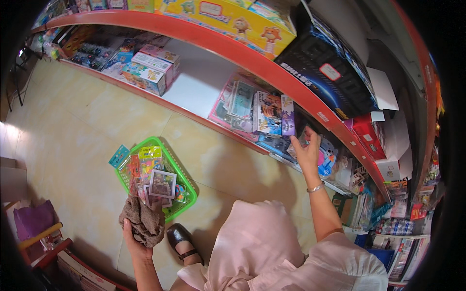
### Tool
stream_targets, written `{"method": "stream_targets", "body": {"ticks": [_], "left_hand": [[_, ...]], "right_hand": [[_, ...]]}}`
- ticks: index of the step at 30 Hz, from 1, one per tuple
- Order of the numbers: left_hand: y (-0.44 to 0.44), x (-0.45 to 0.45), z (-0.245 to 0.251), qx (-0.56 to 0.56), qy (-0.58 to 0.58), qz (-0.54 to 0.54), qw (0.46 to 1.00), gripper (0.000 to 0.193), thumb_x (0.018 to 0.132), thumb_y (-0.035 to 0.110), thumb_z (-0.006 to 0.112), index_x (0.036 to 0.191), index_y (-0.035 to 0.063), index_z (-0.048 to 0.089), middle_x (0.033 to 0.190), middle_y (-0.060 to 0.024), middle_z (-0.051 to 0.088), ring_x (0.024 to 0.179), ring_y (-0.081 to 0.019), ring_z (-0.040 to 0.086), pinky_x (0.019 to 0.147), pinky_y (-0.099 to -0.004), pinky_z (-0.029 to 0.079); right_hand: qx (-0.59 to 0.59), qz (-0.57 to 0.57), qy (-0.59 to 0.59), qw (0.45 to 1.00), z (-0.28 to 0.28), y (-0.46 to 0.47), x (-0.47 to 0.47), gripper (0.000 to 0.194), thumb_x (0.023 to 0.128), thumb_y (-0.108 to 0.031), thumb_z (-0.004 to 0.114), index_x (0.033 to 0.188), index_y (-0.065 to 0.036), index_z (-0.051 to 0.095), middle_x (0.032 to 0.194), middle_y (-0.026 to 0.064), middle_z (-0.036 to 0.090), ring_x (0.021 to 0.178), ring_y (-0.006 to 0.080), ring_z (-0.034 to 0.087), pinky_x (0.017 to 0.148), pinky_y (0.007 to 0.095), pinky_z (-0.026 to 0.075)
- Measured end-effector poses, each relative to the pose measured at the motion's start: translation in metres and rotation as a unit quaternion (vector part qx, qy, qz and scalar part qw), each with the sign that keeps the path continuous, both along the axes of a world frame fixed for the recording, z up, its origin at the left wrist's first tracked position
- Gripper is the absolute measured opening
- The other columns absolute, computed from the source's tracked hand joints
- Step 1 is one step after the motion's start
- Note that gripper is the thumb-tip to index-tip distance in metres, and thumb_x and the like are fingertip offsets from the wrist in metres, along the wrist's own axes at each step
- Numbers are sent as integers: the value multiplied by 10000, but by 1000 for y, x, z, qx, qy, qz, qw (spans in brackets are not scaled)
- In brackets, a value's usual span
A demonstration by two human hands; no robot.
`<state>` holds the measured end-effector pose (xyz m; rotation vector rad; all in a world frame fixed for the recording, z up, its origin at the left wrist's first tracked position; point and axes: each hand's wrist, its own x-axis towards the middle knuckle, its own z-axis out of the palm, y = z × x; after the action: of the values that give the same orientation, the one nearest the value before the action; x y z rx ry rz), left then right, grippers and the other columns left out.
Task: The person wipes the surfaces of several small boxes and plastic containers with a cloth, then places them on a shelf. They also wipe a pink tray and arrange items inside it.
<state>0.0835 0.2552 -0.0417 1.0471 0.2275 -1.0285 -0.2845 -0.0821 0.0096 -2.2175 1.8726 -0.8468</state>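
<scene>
A crumpled brown cloth [142, 222] is gripped in my left hand [134, 238], at the near end of a green plastic basket [192, 187] on the floor. Packaged small toys [149, 163] and a white square-framed case [163, 183] lie in that basket. Over at the lower shelf, my right hand [308, 154] reaches among packaged goods with thumb and fingers apart. Near its thumb stands a purple-and-white box [287, 115], and a blue package with a football picture [329, 156] is beside its fingers. Whether the fingertips pinch a clear wrapper is unclear.
A red shelf edge [218, 43] overhangs the lower shelf [196, 78]. Small cartons [147, 74] sit farther left on it. Large yellow [233, 22] and black [327, 69] boxes fill the shelf above. My shoe [180, 236] is near the basket. Books stand in a rack [80, 272] at lower left.
</scene>
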Motion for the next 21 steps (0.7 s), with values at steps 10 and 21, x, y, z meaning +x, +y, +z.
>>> {"method": "stream_targets", "body": {"ticks": [10, 21], "left_hand": [[-15, -12, 1, -20, -11, -19, 1000, 626, 928, 401, 603, 1381, -1, 447, 1336, -140, 556, 1207, -286, 563, 1039, -432, 458], [-14, -11, -3, -30, -2, -12, 999, 599, 920, 355, 630, 1378, 22, 438, 1314, -140, 561, 1188, -292, 572, 1004, -449, 484]], "right_hand": [[195, -162, -305, 918, -47, -29, -27, 452, 910, -514, 612, 1028, -81, 565, 810, -4, 521, 691, 101, 501, 594, 269, 443], [14, -85, 124, 988, -51, -29, -13, 595, 842, -525, 642, 1035, 37, 662, 978, 238, 657, 960, 400, 594, 917, 435, 431]]}}
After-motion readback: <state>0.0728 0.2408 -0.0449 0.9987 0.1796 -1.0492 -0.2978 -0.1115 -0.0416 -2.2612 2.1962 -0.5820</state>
